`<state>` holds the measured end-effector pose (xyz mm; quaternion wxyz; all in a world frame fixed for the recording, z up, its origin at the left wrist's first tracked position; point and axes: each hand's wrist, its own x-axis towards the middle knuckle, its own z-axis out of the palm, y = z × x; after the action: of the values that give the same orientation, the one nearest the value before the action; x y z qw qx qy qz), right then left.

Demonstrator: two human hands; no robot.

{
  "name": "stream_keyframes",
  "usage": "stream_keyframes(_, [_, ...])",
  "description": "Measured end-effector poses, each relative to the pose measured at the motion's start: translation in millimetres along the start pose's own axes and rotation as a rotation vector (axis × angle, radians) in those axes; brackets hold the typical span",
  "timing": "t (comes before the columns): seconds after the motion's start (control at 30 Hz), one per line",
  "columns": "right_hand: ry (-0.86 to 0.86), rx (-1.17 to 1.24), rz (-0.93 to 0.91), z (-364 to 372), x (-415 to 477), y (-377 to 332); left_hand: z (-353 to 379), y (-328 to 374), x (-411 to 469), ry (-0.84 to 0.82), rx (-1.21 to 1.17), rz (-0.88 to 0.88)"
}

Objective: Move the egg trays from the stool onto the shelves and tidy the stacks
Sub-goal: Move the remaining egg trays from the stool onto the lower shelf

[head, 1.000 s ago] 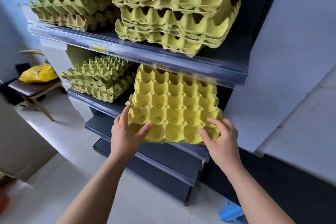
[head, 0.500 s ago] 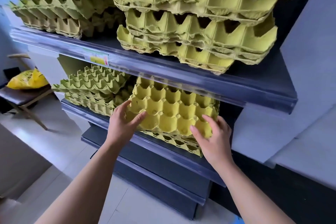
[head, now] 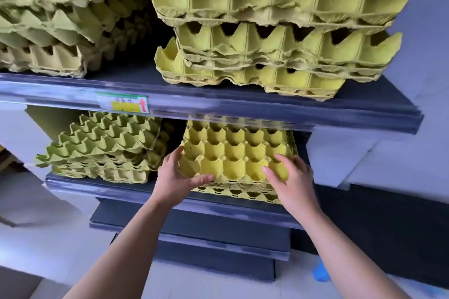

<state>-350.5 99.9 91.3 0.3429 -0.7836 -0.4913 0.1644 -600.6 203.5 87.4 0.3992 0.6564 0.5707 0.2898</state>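
Yellow pulp egg tray [head: 234, 153] held at both front corners on the middle shelf [head: 121, 190].

At centre frame the tray lies cups-up on a low pile of yellow trays [head: 243, 193], tucked under the upper shelf [head: 243, 109]. The left hand [head: 175, 177] wraps its left front corner, thumb along the front edge. The right hand [head: 294, 182] clasps the right front corner, fingers over the cups. The hands are apart, one at each side. At left of centre a green tray stack [head: 107, 150] sits just beside it on the same shelf. Across the top of the frame, a tall yellow stack [head: 279, 39] and a duller stack [head: 48, 19] stand on the upper shelf, whose rail bears a label [head: 124, 104].
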Motion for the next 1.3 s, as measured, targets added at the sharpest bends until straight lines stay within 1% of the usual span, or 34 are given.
stream_keyframes(0.13, [0.050, -0.058, 0.022, 6.2, -9.0, -6.6, -1.2, -4.6, -1.3, 0.014, 0.071, 0.041])
stream_keyframes(0.2, [0.113, -0.101, 0.010, 7.6, -13.6, -11.6, -2.4, -3.4, -1.6, 0.007, 0.092, 0.049])
stream_keyframes(0.3, [0.180, -0.190, -0.035, 7.7, -22.1, -23.1, -5.7, 0.7, -3.2, -0.008, 0.173, 0.078])
stream_keyframes(0.43, [0.221, -0.294, -0.164, 9.1, -35.4, -38.5, -13.0, 5.9, -13.8, 0.022, 0.363, 0.163])
stream_keyframes(0.53, [0.199, -0.288, -0.222, 7.7, -46.5, -56.3, -25.2, 12.9, -30.5, 0.067, 0.461, 0.273])
stream_keyframes(0.63, [0.161, -0.265, -0.296, 4.9, -58.0, -80.3, -44.7, 23.2, -50.7, 0.086, 0.503, 0.369])
stream_keyframes(0.8, [0.110, -0.222, -0.430, -1.9, -76.1, -133.0, -91.1, 46.4, -81.5, 0.197, 0.509, 0.459])
stream_keyframes(0.97, [0.141, -0.176, -0.570, -10.5, -82.3, -202.7, -153.5, 73.8, -93.9, 0.356, 0.469, 0.533])
stream_keyframes(1.2, [0.210, -0.097, -0.703, -6.6, -61.5, -311.1, -248.5, 93.1, -69.0, 0.527, 0.410, 0.572])
stream_keyframes(1.3, [0.252, -0.120, -0.736, -0.1, -46.5, -356.8, -293.7, 94.2, -45.4, 0.570, 0.431, 0.618])
